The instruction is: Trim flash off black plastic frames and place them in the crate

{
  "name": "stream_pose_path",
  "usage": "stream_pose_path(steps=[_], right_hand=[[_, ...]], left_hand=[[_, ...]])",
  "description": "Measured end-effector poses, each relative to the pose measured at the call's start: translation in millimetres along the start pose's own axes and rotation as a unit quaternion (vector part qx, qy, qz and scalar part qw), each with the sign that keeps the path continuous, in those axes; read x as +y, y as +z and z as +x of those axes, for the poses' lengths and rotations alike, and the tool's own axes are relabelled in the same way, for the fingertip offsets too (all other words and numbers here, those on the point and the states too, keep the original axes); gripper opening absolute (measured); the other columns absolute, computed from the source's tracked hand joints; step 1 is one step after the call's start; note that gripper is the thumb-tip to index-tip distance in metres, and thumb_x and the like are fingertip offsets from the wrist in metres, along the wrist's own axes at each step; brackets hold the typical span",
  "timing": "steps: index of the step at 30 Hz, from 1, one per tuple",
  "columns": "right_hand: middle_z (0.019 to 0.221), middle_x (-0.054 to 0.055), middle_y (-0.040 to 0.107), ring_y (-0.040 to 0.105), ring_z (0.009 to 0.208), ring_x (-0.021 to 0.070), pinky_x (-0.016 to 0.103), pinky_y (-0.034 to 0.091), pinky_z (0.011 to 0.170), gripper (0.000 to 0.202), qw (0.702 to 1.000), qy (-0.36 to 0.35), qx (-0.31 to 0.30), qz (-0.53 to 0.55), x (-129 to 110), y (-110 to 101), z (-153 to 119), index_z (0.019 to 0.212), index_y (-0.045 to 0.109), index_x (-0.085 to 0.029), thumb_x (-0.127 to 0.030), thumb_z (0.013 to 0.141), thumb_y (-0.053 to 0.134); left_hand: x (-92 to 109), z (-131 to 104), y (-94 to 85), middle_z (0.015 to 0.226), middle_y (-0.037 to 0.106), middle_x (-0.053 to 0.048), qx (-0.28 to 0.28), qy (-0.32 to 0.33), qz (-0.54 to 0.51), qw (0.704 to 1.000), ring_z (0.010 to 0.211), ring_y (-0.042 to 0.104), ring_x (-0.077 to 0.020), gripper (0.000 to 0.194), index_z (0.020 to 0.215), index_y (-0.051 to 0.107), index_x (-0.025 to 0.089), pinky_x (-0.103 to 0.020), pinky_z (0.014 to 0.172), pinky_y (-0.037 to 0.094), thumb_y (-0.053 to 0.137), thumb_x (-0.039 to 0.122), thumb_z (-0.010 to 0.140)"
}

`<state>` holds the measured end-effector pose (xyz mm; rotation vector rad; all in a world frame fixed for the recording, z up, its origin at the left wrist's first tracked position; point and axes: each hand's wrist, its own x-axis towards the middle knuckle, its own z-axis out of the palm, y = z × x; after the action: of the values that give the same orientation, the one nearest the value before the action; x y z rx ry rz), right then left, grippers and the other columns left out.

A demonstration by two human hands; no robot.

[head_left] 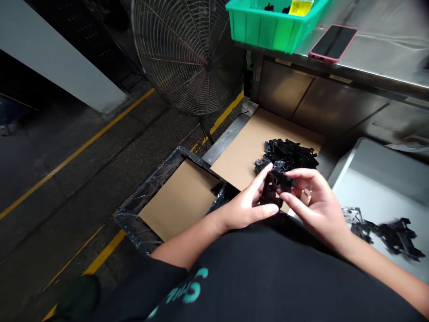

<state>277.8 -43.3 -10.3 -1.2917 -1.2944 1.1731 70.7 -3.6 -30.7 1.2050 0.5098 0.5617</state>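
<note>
Between my two hands is a dark plastic part point(273, 190), close in front of my body. My left hand point(251, 203) grips its left side, with the thumb along the lower edge and the fingers behind. On the right side, my right hand point(310, 199) pinches the same part between thumb and fingers; a ring-like band shows on one finger. Just beyond the hands, a pile of black plastic parts point(291, 154) lies on a brown cardboard sheet point(234, 156). The part's details are too dark to make out.
A grey tray point(351, 165) with several black parts point(398, 237) stands at right. At left is a plastic-lined box point(134, 228) with cardboard inside. A green bin point(264, 29) and a phone point(333, 42) rest on the metal shelf. A large fan point(191, 53) stands behind.
</note>
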Motion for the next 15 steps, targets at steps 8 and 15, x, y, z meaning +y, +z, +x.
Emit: stream_pose_path(steps=[8,15], right_hand=[[0.104,0.004,0.068,0.050,0.057,0.0120,0.030,0.046,0.054,0.030,0.978,0.033,-0.109,-0.173,46.1,20.3,21.8,0.126,0.064,-0.027,-0.042,0.101,0.065],[0.105,0.005,0.079,0.076,0.093,0.0225,0.032,0.061,0.083,0.027,0.955,0.124,-0.173,-0.205,84.9,31.7,20.1,0.111,0.074,-0.027,-0.050,0.101,0.062]], left_hand=[[-132.2,-18.3,-94.5,0.146,0.063,-0.013,0.355,-0.082,0.233,0.902,0.138,0.063,-0.0264,0.082,0.158,0.034,0.025,-0.047,0.121,0.048,0.078,0.031,0.090],[-228.3,-81.8,-235.1,0.144,0.056,-0.014,0.472,-0.283,0.357,0.755,0.146,0.047,-0.0347,0.055,0.138,0.058,0.024,-0.055,0.124,0.038,0.075,0.015,0.086]])
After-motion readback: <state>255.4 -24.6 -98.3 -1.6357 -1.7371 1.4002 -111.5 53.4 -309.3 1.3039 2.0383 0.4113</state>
